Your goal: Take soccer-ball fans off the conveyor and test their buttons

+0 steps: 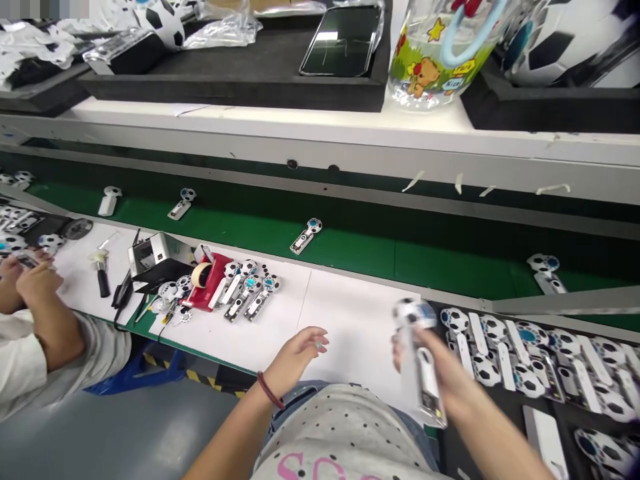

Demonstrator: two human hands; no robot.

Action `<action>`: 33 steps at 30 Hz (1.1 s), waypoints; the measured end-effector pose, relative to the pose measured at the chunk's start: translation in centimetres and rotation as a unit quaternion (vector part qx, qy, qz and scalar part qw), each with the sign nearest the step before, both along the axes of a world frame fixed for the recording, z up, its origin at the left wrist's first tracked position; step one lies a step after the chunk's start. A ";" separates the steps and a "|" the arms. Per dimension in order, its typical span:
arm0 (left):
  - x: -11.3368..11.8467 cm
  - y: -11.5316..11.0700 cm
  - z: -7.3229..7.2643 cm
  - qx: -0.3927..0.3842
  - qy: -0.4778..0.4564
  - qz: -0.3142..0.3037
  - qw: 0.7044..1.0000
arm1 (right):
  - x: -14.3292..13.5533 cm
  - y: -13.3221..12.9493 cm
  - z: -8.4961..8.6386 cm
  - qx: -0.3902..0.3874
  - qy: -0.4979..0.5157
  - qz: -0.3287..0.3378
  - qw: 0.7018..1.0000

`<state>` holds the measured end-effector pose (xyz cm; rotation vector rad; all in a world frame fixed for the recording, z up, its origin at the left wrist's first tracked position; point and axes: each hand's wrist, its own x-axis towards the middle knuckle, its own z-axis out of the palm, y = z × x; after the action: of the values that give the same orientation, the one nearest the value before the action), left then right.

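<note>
My right hand point(440, 370) grips a small handheld fan point(417, 347) with a football-pattern head and a white handle, held above the white table edge; it is blurred. My left hand point(300, 353) hovers open over the white work surface point(350, 320), holding nothing, with a red band on the wrist. A black tray point(570, 413) at the right holds several more football fans point(525, 347), just beside my right hand.
A green conveyor belt point(350, 250) carries spaced fans point(306, 237). A red tape dispenser point(210, 280), a small white box point(157, 257) and a row of fans point(250, 290) lie at the left. A co-worker's hands point(27, 277) work at far left. A shelf above holds a printed plastic jug point(440, 47).
</note>
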<state>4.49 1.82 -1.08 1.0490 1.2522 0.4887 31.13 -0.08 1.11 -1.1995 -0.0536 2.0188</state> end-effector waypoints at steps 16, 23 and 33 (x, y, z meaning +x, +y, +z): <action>1.5 4.1 -1.4 0.043 0.107 -0.079 0.990 | 1.1 14.6 -16.4 -0.111 -0.148 -0.075 0.980; 1.2 13.6 -9.3 0.152 0.300 -0.109 0.936 | -2.0 4.1 -21.7 -0.142 -0.184 -0.011 0.973; 3.2 26.5 -16.4 0.117 0.477 -0.200 0.848 | -2.7 -3.8 -22.4 -0.180 -0.210 0.105 0.955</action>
<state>7.68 28.29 -17.50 1.8295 1.7796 -0.2806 28.44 -3.90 -21.27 -1.9145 -0.0206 1.9689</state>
